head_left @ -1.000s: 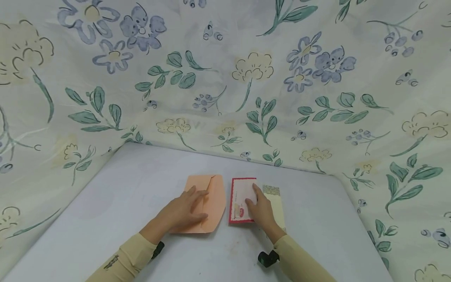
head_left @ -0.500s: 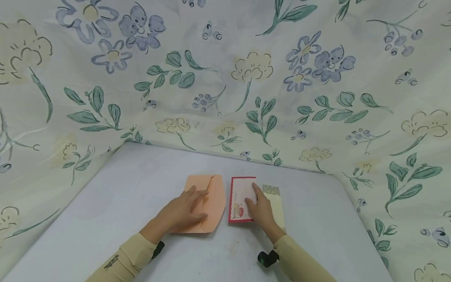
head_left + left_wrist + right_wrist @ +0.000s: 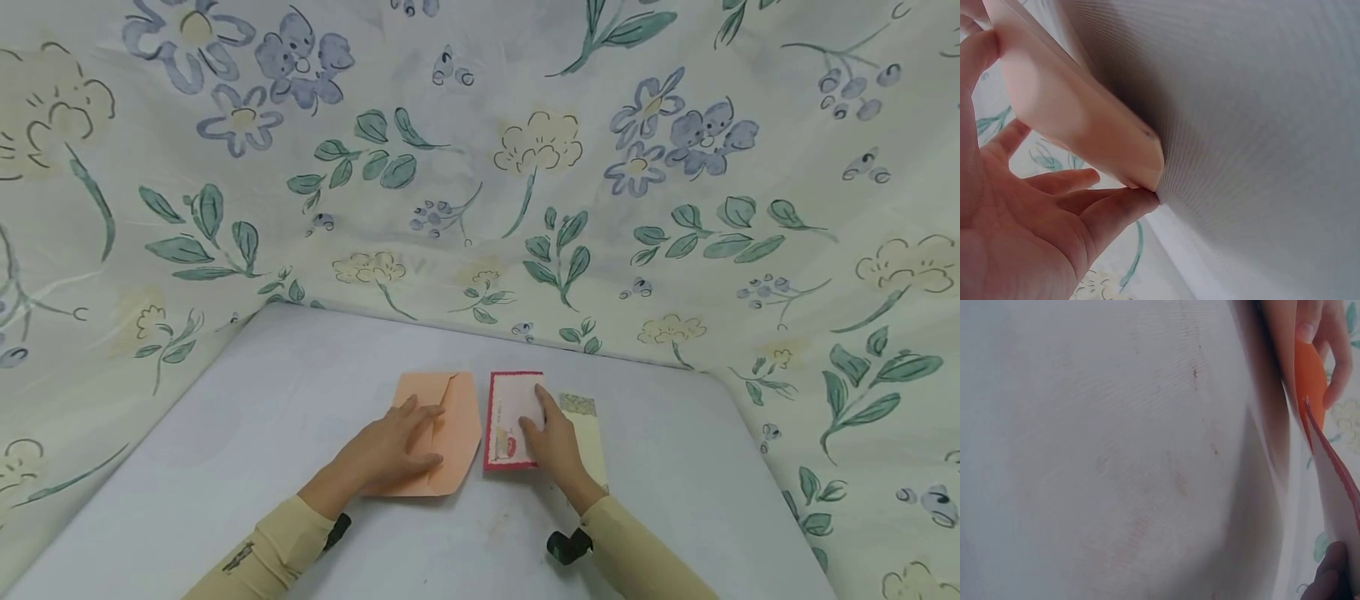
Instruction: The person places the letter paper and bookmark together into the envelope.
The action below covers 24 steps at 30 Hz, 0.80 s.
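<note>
My left hand (image 3: 390,442) holds a peach paper envelope (image 3: 461,442) on the white table, fingers spread across its upper side. In the left wrist view, the thumb and fingers meet the edges of the envelope (image 3: 1054,106), which bulges above the tabletop. Its orange inside (image 3: 1310,381) shows in the right wrist view. My right hand (image 3: 558,446) grips a white greeting card (image 3: 513,404) with a red border by its right side, just right of the envelope. In the right wrist view, the card (image 3: 1332,494) stands tilted, its edge overlapping the envelope's mouth.
A cream card (image 3: 591,446) with a patterned band at its top lies right of my right hand, partly covered by it. The white table (image 3: 300,350) bears faint smudges near its front. Floral fabric (image 3: 450,167) hangs behind and at both sides.
My right hand has shifted the red-bordered card slightly to the left and farther from me. The left hand and the envelope stay in place.
</note>
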{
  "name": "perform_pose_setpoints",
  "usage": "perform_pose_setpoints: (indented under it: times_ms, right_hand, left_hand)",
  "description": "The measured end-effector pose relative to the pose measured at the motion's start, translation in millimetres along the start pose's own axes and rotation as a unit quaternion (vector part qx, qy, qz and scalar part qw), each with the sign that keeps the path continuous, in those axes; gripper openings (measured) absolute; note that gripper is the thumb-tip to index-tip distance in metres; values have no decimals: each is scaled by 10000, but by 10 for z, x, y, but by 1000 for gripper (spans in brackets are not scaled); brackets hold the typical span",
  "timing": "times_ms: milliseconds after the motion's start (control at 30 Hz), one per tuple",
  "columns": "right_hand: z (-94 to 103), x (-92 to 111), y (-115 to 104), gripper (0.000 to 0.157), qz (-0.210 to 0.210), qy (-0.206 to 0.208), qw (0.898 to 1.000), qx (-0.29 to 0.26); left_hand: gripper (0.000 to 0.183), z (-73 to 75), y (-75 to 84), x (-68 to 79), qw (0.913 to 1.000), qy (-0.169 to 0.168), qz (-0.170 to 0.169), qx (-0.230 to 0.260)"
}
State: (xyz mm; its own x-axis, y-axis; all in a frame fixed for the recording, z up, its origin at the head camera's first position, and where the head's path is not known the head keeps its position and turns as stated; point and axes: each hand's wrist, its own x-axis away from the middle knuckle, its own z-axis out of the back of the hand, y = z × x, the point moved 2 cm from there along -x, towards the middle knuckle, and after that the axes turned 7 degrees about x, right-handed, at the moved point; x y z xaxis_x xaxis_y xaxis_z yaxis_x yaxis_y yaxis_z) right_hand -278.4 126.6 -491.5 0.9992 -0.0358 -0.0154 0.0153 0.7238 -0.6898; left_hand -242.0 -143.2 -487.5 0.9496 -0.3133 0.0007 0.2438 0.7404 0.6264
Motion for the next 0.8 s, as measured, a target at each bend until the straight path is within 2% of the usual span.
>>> perform_pose_setpoints:
  times_ms: [267,800]
  right_hand:
    - [-27,-22,-44,67,252,40,9997,1]
    - [-84,28,-121,67,355,-89,9992,-137]
  left_hand:
    - [72,-6,16,0,10000,10,-13,-27]
    - [73,-8,24,12,9999,1,117,-36]
